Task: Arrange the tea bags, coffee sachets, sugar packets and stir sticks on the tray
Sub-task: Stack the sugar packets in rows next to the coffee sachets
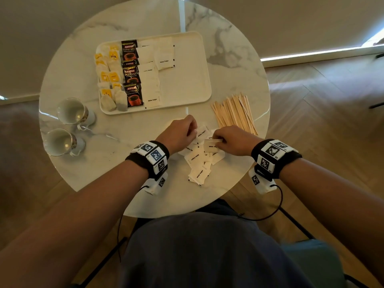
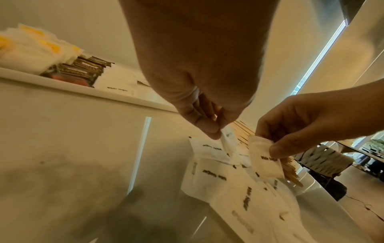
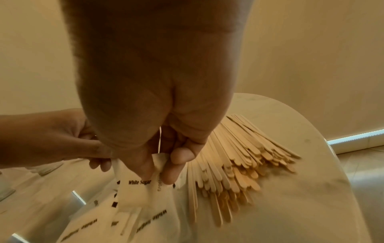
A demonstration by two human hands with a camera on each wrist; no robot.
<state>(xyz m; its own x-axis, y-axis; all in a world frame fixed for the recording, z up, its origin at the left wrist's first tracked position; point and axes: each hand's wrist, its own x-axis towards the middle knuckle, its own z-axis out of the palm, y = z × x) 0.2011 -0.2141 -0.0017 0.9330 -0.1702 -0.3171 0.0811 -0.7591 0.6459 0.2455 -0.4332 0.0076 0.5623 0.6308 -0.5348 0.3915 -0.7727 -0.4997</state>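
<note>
head view: sugar step; tray point(image 1: 187, 88) holds the tea bags, coffee sachets and some sugar; loose sugar packets point(image 1: 197, 163) lie on the table near the stir sticks point(image 1: 234, 113).
left wrist: left hand point(image 2: 199, 105) pinches one packet.
right wrist: right hand point(image 3: 158, 148) pinches a white sugar packet point(image 3: 135, 189); next, probably carry both to the tray.

The tray point(image 1: 187, 86) sits toward the far side of the table point(image 1: 228, 48), with tea bags point(image 1: 108, 80) along its left edge, coffee sachets point(image 1: 132, 75) just right of them, then sugar packets point(image 1: 151, 80). Right of the tray's near corner lie the stir sticks point(image 1: 234, 113), and before it, between both hands, loose sugar packets point(image 1: 197, 163). Two cups point(image 1: 66, 125) stand left of the tray's near corner.
</note>
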